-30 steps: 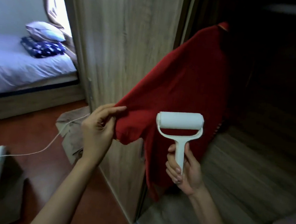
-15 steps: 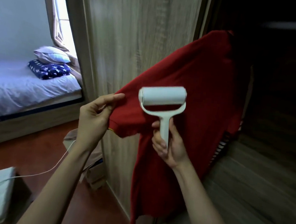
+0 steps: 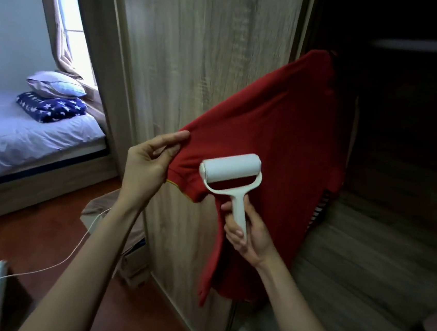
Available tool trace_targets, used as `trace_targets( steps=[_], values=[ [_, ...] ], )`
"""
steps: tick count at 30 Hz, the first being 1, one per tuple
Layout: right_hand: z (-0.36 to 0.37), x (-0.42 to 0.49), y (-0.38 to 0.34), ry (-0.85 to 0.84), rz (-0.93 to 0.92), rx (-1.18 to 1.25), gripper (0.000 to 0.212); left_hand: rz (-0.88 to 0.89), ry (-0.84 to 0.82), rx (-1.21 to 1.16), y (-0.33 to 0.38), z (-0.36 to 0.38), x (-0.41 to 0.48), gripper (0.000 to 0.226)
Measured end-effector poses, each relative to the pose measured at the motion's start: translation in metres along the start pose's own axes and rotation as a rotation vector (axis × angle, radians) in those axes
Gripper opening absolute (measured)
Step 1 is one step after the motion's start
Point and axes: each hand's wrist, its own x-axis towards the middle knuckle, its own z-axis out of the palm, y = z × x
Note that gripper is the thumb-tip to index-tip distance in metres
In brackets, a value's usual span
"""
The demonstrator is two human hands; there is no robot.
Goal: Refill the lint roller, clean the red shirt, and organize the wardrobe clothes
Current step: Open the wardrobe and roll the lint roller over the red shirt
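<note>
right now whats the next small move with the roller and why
Probably roll the lint roller up along the sleeve toward the shoulder. The left hand pinches the red shirt sleeve taut, and the right hand holds the roller near the cuff, so the stretched fabric above looks ready.

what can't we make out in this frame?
- Head view: hanger or rail holding the red shirt lost in the dark wardrobe interior.
- Roller's contact with the fabric: hidden behind the lint roller.
- Left hand's fingers behind the sleeve: covered by cloth.
- Striped garment: mostly behind the shirt.
</note>
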Motion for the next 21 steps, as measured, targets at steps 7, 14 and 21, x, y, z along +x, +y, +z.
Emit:
trace_targets(
  steps=[7, 14, 21],
  values=[
    [0.010, 0.021, -0.049, 0.020, -0.101, 0.074, 0.049, -0.015, -0.205, 0.021, 0.008, -0.015, 0.004, 0.046],
    [-0.011, 0.005, -0.034, 0.053, -0.102, 0.074, 0.045, -0.094, -0.481, 0.200, 0.005, -0.032, 0.011, 0.031],
    [-0.029, -0.009, -0.004, 0.108, -0.042, 0.185, 0.047, -0.200, -0.536, 0.089, 0.011, -0.028, 0.009, 0.049]
  ],
)
